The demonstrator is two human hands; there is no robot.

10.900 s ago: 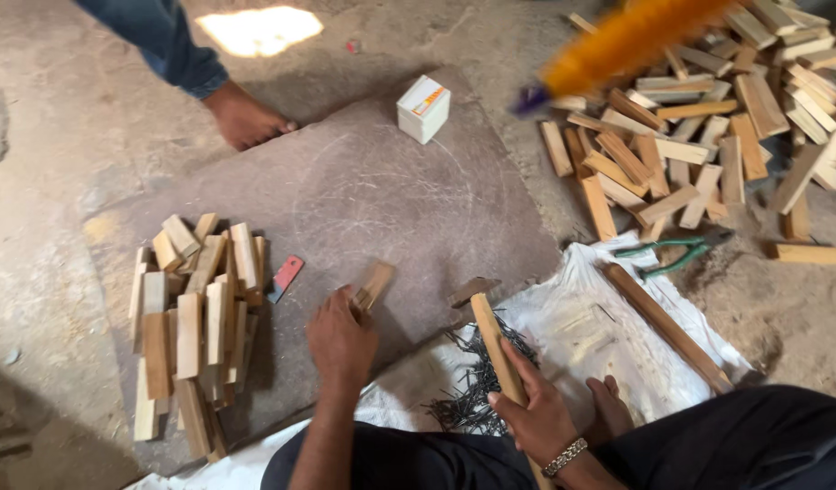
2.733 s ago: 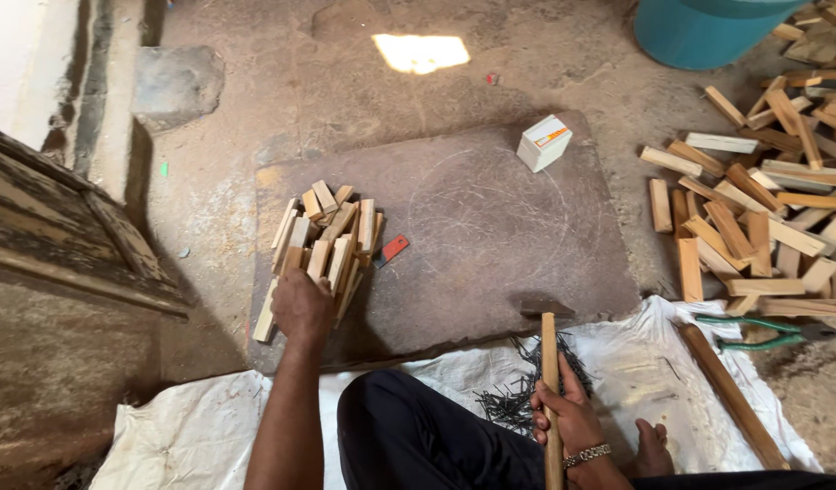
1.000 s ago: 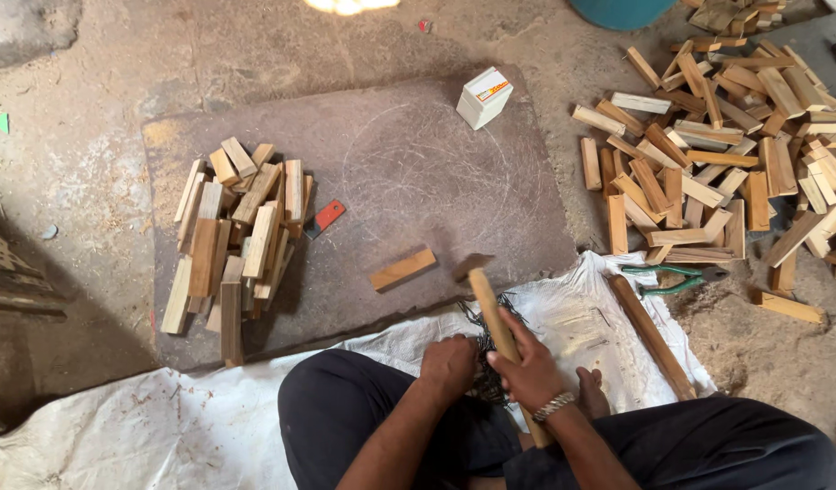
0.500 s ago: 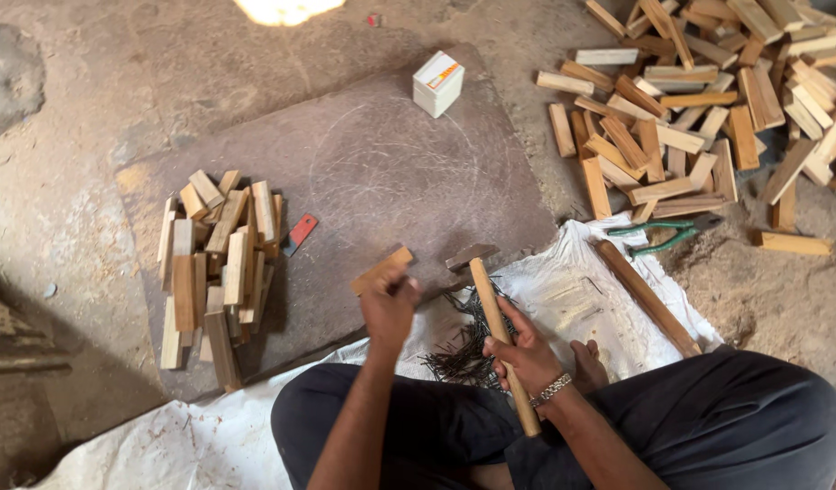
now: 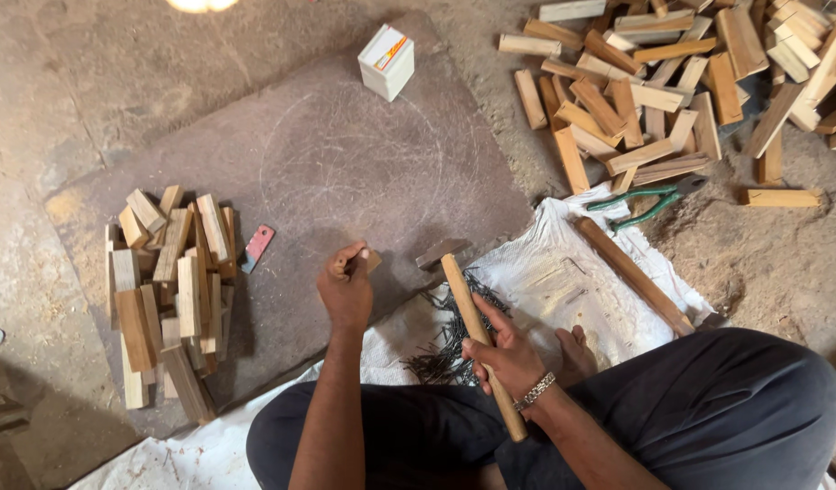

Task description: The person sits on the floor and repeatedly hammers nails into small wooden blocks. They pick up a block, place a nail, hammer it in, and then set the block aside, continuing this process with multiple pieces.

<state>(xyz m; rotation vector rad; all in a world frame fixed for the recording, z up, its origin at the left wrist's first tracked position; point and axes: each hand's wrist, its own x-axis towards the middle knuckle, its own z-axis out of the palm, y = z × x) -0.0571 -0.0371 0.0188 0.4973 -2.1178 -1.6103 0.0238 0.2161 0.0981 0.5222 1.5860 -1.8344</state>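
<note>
While the left hand sits on the dark stone slab near its front edge, its grip is closed around a small wood block, pressed down on the slab. The right hand has its grip wrapped around the handle of a hammer, whose head rests at the slab's front edge, just beside the block. A stack of wood pieces lies by the slab's left edge, and a small white box near the far edge. A heap of dark nails lies on the white sack between the hands, with green pliers at the sack's far corner.
</note>
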